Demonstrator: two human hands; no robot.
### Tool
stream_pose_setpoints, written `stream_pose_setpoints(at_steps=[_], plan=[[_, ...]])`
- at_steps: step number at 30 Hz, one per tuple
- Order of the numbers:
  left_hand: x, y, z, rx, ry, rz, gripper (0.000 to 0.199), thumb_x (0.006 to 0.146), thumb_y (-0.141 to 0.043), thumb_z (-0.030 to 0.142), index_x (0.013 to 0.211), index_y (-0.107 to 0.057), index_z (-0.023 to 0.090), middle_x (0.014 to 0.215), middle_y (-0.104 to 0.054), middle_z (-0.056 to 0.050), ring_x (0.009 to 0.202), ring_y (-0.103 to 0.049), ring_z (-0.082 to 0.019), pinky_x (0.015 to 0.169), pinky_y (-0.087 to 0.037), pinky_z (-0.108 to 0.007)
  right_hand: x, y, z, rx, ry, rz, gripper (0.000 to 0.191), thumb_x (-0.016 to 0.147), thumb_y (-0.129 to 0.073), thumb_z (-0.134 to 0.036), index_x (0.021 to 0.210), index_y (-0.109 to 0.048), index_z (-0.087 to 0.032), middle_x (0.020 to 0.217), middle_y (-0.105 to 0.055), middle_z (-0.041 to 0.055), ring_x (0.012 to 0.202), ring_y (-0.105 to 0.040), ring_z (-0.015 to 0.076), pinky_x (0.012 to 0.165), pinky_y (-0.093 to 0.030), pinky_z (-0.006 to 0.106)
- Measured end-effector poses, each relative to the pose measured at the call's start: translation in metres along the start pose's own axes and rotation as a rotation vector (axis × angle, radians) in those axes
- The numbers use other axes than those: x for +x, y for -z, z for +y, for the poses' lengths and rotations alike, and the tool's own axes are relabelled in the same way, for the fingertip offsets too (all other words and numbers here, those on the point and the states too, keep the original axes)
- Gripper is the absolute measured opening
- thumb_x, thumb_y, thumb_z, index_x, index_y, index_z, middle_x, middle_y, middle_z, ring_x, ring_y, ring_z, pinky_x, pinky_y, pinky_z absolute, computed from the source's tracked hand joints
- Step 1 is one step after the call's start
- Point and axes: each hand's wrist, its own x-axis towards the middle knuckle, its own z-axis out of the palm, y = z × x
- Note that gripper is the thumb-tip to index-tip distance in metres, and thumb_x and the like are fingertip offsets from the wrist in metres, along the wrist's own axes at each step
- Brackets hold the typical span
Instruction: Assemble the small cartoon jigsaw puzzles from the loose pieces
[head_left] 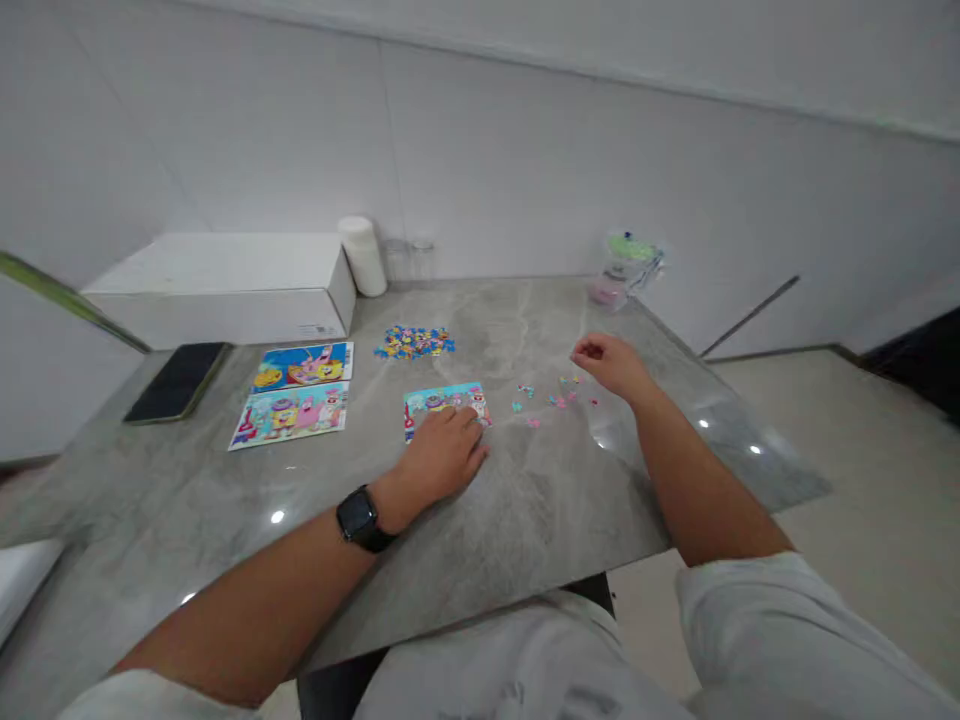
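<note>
My left hand [448,450] lies with its fingers apart over the lower part of a colourful cartoon puzzle [450,393]. To the right of the puzzle, several small loose pieces [561,401] are scattered on the grey table. Just above and right of these pieces, my right hand [609,362] is raised with its fingers curled together; whatever they may hold is hidden. A pile of mostly blue and yellow puzzle pieces [415,342] sits behind the puzzle. Two cartoon picture sheets, one blue [304,367] and one lighter [291,413], lie at the left.
A dark phone [178,382] rests left of the sheets. Behind stand a long white box [217,288], a white bottle [363,257] and clear glasses [411,260] against the wall. A plastic bag [624,272] sits at the table's back right corner.
</note>
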Motion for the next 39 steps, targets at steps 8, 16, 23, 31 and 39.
stream_pose_setpoints(at_steps=[8,16,23,31,39], plan=[[0.001,-0.008,-0.009,-0.053,-0.013,0.073,0.026,0.105,-0.056,0.036,0.115,-0.072,0.019,0.125,-0.069,-0.014,0.113,-0.064,-0.031,0.098,-0.051,-0.049,-0.012,-0.003,0.033,-0.142,-0.151,0.091,0.007,0.087,-0.068,-0.025,0.088,-0.073,-0.022,0.084,-0.075,0.0050,0.074,-0.064,0.0188,0.071,-0.045,0.031],[0.000,-0.010,-0.011,-0.128,-0.086,0.153,0.023,0.106,-0.054,0.031,0.113,-0.072,0.019,0.123,-0.071,-0.013,0.108,-0.066,-0.029,0.096,-0.053,-0.047,-0.014,0.000,0.038,-0.230,-0.137,0.013,0.013,0.090,-0.066,-0.027,0.093,-0.078,-0.023,0.092,-0.079,0.0073,0.081,-0.068,0.0207,0.076,-0.049,0.033],[-0.004,-0.004,-0.002,-0.328,-0.397,0.049,0.024,0.107,-0.052,0.030,0.119,-0.072,0.022,0.119,-0.073,-0.009,0.105,-0.069,-0.022,0.094,-0.054,-0.036,-0.020,0.020,0.042,-0.269,-0.163,-0.179,0.013,0.089,-0.068,-0.028,0.094,-0.079,-0.022,0.092,-0.079,0.0073,0.080,-0.069,0.0205,0.075,-0.050,0.033],[-0.003,-0.005,-0.003,-0.329,-0.409,0.011,0.026,0.108,-0.051,0.031,0.119,-0.073,0.022,0.115,-0.075,-0.008,0.102,-0.070,-0.021,0.092,-0.053,-0.035,-0.027,0.033,0.034,-0.237,-0.134,-0.508,0.018,0.081,-0.075,-0.019,0.097,-0.079,-0.025,0.094,-0.080,0.0040,0.085,-0.072,0.0201,0.077,-0.052,0.030],[-0.002,-0.001,-0.001,-0.345,-0.418,0.002,0.024,0.108,-0.051,0.031,0.116,-0.073,0.022,0.112,-0.075,-0.008,0.100,-0.070,-0.021,0.090,-0.053,-0.034,-0.029,0.027,0.034,-0.261,-0.131,-0.608,0.012,0.078,-0.074,-0.024,0.091,-0.074,-0.023,0.090,-0.078,0.0041,0.080,-0.070,0.0194,0.073,-0.050,0.029]])
